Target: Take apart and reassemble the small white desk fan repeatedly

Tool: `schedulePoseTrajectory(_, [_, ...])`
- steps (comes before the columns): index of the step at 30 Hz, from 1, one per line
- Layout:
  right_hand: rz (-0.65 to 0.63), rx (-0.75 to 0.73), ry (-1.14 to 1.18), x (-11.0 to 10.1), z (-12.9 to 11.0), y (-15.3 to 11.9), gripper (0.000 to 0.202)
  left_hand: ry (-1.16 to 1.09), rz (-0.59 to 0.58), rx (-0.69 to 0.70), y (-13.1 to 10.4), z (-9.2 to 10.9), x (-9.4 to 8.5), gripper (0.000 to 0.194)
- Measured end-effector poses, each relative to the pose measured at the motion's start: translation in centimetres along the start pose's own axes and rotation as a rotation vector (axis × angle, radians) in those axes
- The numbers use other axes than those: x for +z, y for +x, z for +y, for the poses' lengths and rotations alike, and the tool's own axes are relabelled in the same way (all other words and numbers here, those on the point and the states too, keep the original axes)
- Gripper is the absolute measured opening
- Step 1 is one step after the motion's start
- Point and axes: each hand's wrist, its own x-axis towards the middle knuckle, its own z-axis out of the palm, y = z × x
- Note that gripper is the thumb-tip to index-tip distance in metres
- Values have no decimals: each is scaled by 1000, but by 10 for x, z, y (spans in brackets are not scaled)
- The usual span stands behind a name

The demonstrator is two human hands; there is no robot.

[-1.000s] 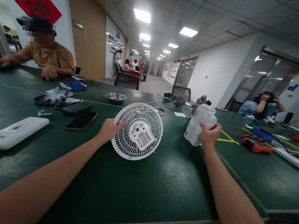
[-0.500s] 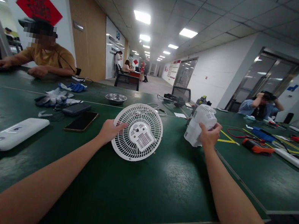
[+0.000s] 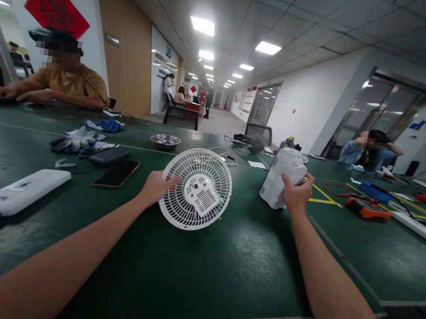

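My left hand (image 3: 155, 189) grips the left rim of a white round fan head (image 3: 202, 195), thumb over its slotted grille and the other fingers hidden behind. The fan's vented rear cover faces me, tilted above the green table (image 3: 175, 279). To the right, my right hand (image 3: 297, 192) is closed around the right side of a white plastic housing (image 3: 276, 184) with vent slots near its top. That housing stands upright, at or just above the tabletop; contact underneath is hard to make out. The two white parts are apart from each other.
Left of the fan lie a phone (image 3: 116, 173), a dark case (image 3: 109, 156), gloves (image 3: 80, 141) and a white power bank (image 3: 19, 192). A metal bowl (image 3: 165, 142) sits behind. An orange multimeter (image 3: 368, 209) lies right. A co-worker (image 3: 68, 81) sits across at left.
The white housing in my right hand has shifted slightly left. My left hand and the fan head are nearly still. The co-worker's hands at left have moved closer together.
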Motion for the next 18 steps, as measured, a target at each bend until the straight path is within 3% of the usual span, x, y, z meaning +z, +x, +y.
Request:
schedulePoseTrajectory(10, [-18,-15,-17,-1,-1,1,81,18,-9,2,0,-1,-1,37])
schedulePoseTrajectory(18, [23,-41,56,-3,-7,1,71,12,-5,27,-1,0,-1,40])
